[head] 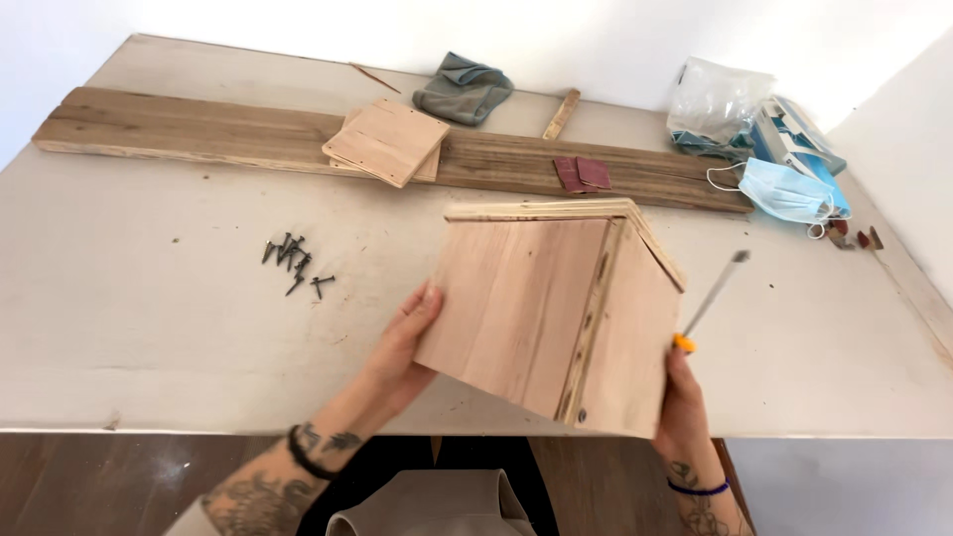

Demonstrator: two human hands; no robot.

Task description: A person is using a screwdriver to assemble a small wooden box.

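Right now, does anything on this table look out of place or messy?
Mostly minor clutter. A handful of dark screws lies loose and scattered on the pale tabletop. A blue face mask sits crumpled near the right edge. The pale plywood house-shaped box, held by both hands, shows no damage.

both forearms are showing dark tattoos; the left hand [402, 347] is wearing black wristbands, the right hand [685, 402] a thin blue one.

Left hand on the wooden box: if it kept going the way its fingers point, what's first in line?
The left hand points up and right, fingertips already against the wooden box, so it meets the box's left panel at once. Beyond that panel, nothing can be judged.
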